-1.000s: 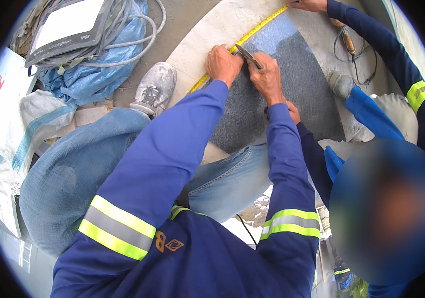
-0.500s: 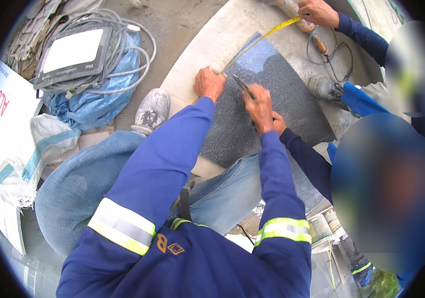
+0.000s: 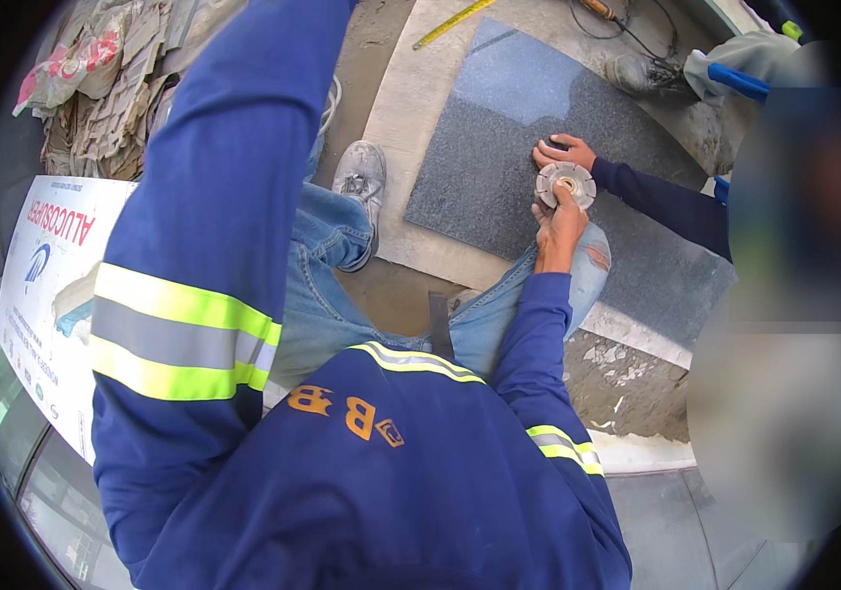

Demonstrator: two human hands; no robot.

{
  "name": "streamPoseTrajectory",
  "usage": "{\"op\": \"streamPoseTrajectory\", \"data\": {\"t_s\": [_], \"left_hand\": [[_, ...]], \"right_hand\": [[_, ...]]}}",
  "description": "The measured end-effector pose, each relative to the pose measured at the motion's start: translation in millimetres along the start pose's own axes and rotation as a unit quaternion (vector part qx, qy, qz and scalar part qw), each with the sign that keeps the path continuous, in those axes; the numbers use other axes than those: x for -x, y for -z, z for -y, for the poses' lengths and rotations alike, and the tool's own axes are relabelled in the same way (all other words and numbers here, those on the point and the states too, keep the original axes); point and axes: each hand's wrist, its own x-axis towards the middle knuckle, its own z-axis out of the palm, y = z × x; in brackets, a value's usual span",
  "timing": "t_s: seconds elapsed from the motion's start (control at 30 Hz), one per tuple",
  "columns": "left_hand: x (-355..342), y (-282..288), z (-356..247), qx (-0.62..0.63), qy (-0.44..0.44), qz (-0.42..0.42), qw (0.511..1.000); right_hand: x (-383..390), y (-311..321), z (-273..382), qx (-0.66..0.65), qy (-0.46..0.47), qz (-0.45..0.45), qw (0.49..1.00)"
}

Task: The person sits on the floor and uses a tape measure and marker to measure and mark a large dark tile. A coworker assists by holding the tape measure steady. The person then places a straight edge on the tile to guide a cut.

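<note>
My right hand [image 3: 558, 221] grips a round, segmented metal cutting disc [image 3: 566, 187] above the lower right corner of a dark speckled stone slab [image 3: 480, 147]. My left arm [image 3: 224, 118] reaches up past the top edge, with its hand out of view. A co-worker's hand [image 3: 566, 149] rests on the slab just above the disc, by a small black object too hidden to make out. A yellow tape measure [image 3: 450, 22] lies extended on the pale board [image 3: 396, 118] beyond the slab.
A corded orange-handled tool [image 3: 600, 9] lies at top. A second dark slab [image 3: 647, 285] is right of my knee. Co-workers [image 3: 676, 206] are at right. Torn cardboard and bags [image 3: 106, 88] pile at upper left, beside a white printed panel [image 3: 57, 285].
My left hand has left the tape and gone up out of view. My right hand has moved right and down, now showing the disc face-on. The view has shifted.
</note>
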Motion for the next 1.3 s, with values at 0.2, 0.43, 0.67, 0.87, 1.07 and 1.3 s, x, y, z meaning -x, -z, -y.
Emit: {"op": "streamPoseTrajectory", "data": {"t_s": [0.2,0.43,0.67,0.87,1.07,1.3], "left_hand": [[-79.8,109.2,-136.5,-0.088,-0.187,-0.042,0.977],[74.6,100.4,-249.3,0.061,-0.312,0.326,0.89],[41.7,25.1,-251.4,0.042,-0.311,0.443,0.84],[16.4,-98.3,-189.4,0.182,-0.197,0.292,0.918],[-15.2,-156.3,-153.3,0.087,-0.15,0.331,0.927],[-0.3,-199.2,-186.1,0.062,-0.22,0.452,0.862]], "right_hand": [[-63.1,-5.5,-28.9,0.469,0.043,-0.021,0.882],[-18.6,-31.2,-21.8,0.679,0.056,-0.047,0.73],[-15.0,-29.1,-50.1,0.622,-0.001,-0.132,0.771],[-17.9,-37.4,-60.9,0.535,0.016,-0.207,0.819],[-16.5,-39.6,-65.1,0.492,-0.001,-0.228,0.84],[-21.0,-43.6,-86.0,0.511,0.034,-0.258,0.819]]}}
